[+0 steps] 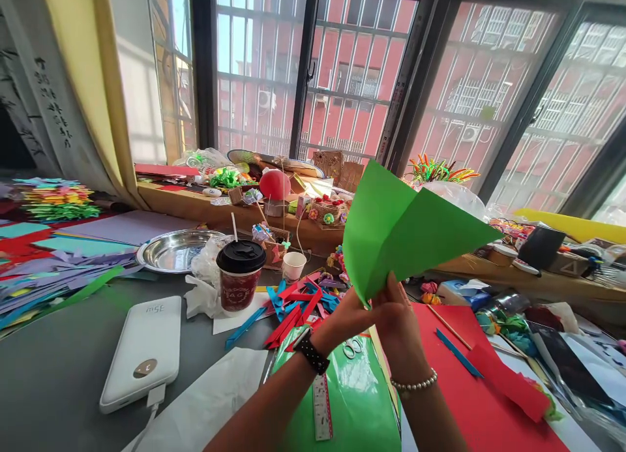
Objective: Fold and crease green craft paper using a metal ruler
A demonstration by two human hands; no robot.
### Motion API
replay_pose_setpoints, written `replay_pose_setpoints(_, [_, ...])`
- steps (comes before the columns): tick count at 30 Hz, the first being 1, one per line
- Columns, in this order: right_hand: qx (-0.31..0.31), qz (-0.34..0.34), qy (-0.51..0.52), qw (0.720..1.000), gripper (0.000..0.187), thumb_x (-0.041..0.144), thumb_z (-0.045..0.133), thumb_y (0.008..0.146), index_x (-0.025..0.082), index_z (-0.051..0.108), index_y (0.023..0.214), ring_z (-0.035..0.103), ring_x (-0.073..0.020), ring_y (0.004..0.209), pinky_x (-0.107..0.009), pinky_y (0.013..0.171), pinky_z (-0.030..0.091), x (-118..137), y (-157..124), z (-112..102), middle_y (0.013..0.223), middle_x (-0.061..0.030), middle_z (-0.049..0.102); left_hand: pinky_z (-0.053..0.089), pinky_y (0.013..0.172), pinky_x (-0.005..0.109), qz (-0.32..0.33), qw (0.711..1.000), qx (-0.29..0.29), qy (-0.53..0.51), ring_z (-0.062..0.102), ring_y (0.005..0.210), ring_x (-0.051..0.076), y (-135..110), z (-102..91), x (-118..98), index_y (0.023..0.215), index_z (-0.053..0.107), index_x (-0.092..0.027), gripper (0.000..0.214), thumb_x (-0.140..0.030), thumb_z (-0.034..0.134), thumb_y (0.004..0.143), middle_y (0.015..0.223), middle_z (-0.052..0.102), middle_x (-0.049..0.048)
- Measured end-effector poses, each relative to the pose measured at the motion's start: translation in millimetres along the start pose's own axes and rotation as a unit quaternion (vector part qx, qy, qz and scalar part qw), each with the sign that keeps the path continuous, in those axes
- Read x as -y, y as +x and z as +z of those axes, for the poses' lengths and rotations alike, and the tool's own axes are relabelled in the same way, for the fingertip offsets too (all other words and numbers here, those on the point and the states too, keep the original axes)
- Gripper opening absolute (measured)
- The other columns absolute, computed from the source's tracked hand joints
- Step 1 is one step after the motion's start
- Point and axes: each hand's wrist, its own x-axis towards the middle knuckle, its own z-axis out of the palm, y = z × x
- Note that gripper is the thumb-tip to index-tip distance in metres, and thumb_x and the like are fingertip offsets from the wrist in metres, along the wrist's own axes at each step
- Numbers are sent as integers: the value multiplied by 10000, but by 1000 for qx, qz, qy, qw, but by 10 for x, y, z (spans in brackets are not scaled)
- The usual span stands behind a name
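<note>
A green sheet of paper is held up in front of me, curved into a wide cone shape with its point at the bottom. My left hand, with a dark watch on the wrist, grips it near that lower point. Beside it my right hand, wearing a beaded bracelet, has its fingers pressed against the paper's lower edge. Below the hands lies a glossy green pack, with scissors and a ruler on top. The fingertips behind the paper are partly hidden.
At the left stand a white power bank with a cable, a lidded drink cup and a metal plate. Red and blue folded strips lie behind the pack. Red paper spreads to the right. A cluttered windowsill runs along the back.
</note>
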Motion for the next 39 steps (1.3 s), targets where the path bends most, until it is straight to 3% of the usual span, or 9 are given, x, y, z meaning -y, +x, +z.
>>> replay_pose_setpoints(5, [8,10,5,1000,317,430,541,732,252,589,990,475,-189,1110,-316,913,430,-29,-37,36,1121,-23,589,277,1012,340,45,994,-97,6,406,1171,215,17,175,153,1146,508,-233,426,-346,567,739,1134,581,50])
replay_pose_setpoints(10, [41,28,57,997,274,369,568,731,247,594,975,418,-176,1162,-311,968,379,0,-50,78,1156,-5,566,245,1034,320,45,985,-165,-16,359,1207,196,40,169,143,1184,475,-224,427,-380,497,786,1176,553,38])
replay_pose_setpoints(16, [-41,-46,54,997,179,273,630,701,261,613,879,501,-126,1073,-227,901,440,132,43,-34,1068,38,612,315,998,359,17,981,-152,-116,434,1149,224,104,-4,27,1195,467,-222,462,-367,541,763,1198,535,30])
replay_pose_setpoints(22, [-78,-50,22,995,135,276,663,665,239,627,790,582,-134,930,-207,754,518,135,73,-70,966,17,646,394,924,381,45,966,-122,-224,495,1084,224,131,-57,-3,1181,481,-239,429,-273,569,762,1167,558,41])
replay_pose_setpoints(26, [-46,-32,61,997,140,271,654,676,218,637,805,599,-104,867,-180,744,507,53,33,-11,896,32,662,345,960,372,41,971,-95,-214,500,1075,224,107,52,39,1109,551,-196,396,-234,617,720,1102,603,60])
replay_pose_setpoints(32, [-16,9,99,995,123,230,660,663,231,655,786,600,-105,864,-182,763,494,-51,-18,57,904,31,670,365,940,393,22,966,-171,-194,540,1016,232,105,97,115,975,626,-150,272,-261,600,729,1010,645,75])
replay_pose_setpoints(39, [-113,-48,121,985,144,166,711,591,214,654,715,620,-60,690,-112,631,511,197,136,-94,774,60,678,444,872,376,33,960,-159,-226,556,1002,223,126,11,65,1059,576,-204,336,-227,611,726,1025,638,35])
